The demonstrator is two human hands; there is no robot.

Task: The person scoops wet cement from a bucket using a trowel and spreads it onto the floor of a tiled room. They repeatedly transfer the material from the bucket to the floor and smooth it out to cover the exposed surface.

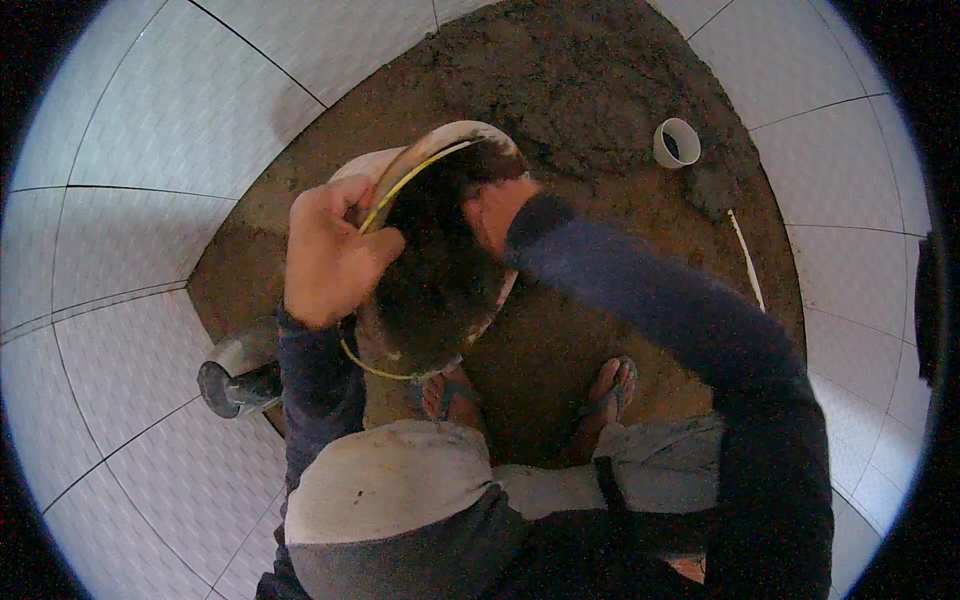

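Observation:
A light-coloured bucket (pixel 372 335) with a dirty, dark inside is tilted in front of me, its mouth turned toward me. Its thin yellow handle (pixel 405 190) runs along the rim at the upper left and loops below the lower edge. My left hand (pixel 335 250) is closed on the left side of the rim, thumb toward the opening. Reaching across from the right, my right hand (pixel 497 215) is in the bucket's mouth near the upper right rim. Its fingers are blurred and partly lost in the dark, so whether they hold anything cannot be made out.
Dark wet mortar (pixel 600 80) covers the far floor. A short white pipe piece (pixel 677 143) stands at its right, above a thin white strip (pixel 746 260). A grey cylindrical container (pixel 235 375) lies by the left wall. White tiled walls (pixel 190 80) surround the floor; my sandalled feet (pixel 610 390) stand below.

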